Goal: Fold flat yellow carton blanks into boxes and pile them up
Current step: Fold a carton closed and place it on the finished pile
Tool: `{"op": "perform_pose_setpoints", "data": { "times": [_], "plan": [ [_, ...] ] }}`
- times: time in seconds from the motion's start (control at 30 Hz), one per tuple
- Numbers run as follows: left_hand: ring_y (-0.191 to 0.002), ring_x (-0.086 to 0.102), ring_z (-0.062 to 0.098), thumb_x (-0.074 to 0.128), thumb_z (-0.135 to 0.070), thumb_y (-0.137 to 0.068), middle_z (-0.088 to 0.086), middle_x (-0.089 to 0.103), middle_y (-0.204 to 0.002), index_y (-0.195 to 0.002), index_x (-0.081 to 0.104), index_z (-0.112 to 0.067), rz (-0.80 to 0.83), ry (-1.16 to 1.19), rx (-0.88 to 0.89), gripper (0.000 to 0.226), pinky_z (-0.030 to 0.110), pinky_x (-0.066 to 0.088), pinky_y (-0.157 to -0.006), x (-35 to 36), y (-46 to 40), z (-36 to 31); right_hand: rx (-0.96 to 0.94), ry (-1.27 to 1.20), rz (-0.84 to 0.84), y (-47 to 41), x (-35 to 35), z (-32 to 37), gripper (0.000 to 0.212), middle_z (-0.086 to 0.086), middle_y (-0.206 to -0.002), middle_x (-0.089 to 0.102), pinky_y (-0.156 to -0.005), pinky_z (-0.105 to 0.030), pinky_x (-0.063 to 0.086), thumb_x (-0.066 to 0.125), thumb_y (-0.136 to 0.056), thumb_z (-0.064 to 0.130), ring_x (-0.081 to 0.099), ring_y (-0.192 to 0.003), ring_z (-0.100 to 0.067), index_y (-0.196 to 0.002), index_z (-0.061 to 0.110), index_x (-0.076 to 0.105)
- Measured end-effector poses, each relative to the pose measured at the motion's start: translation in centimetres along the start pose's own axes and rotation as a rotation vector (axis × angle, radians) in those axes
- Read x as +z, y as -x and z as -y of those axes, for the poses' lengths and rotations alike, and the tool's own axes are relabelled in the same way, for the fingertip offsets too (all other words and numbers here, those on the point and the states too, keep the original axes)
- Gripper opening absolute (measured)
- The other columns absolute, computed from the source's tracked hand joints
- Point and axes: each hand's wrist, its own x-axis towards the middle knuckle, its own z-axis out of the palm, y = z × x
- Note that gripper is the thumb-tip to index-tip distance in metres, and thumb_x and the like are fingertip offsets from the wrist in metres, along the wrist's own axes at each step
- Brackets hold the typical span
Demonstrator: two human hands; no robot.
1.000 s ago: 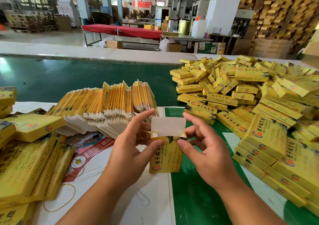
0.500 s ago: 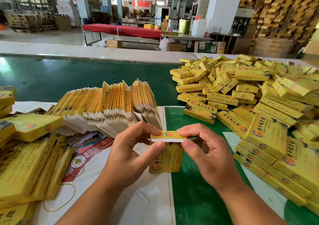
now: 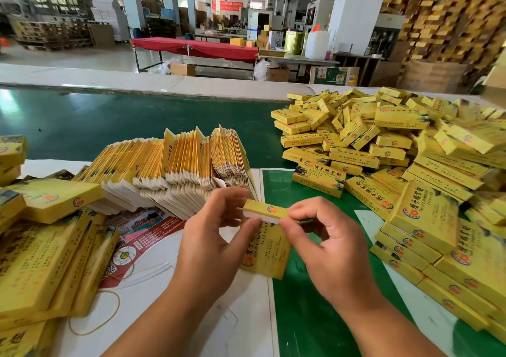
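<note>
Closing the end flap: the left hand (image 3: 210, 243) and right hand (image 3: 325, 244) pinch one carton (image 3: 267, 249), held upright just in front of the stack of blanks (image 3: 175, 170). Next — judged — tuck the flap, then add it to the pile of boxes (image 3: 383, 148).

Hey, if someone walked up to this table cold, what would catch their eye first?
Probably the big heap of folded yellow boxes on the right. Next, at centre, the left hand and right hand pinching a half-closed yellow carton. Behind them, a fanned row of flat carton blanks.
</note>
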Motion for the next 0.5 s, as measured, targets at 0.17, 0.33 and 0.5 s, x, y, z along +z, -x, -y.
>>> {"op": "perform_pose_setpoints", "data": {
  "times": [0.17,0.33,0.5],
  "plan": [
    [-0.099,0.051,-0.005,0.068,-0.07,-0.057,-0.025,0.052,-0.108,-0.131,0.037,-0.038,0.063,-0.267,-0.037,0.086,0.011,0.044,-0.075,2.3,2.1,-0.6,0.066,-0.049,-0.138,0.5,0.6,0.5,0.007,0.009,-0.081,0.066,-0.062,-0.014,0.051,0.071,-0.084,0.019,0.066,-0.076,-0.011,-0.081,0.017,0.065],
    [-0.084,0.043,-0.002,0.061,-0.062,-0.057,-0.022,0.045,-0.097,-0.119,0.037,-0.036,0.053,-0.453,0.029,0.072,0.009,0.036,-0.063,2.2,1.9,-0.6,0.162,-0.123,-0.042,0.6,1.0,1.1,0.011,0.009,-0.08,0.069,-0.057,-0.025,0.056,0.074,-0.083,0.033,0.068,-0.073,-0.014,-0.082,0.024,0.067],
    [-0.086,0.039,-0.004,0.071,-0.053,-0.057,-0.025,0.04,-0.099,-0.12,0.036,-0.038,0.089,-0.522,0.08,0.074,0.008,0.035,-0.07,2.2,2.0,-0.9,0.211,-0.153,-0.049,0.6,0.7,1.0,0.008,0.01,-0.073,0.072,-0.055,-0.019,0.053,0.07,-0.085,0.032,0.068,-0.067,-0.01,-0.082,0.025,0.073]
  ]
}}
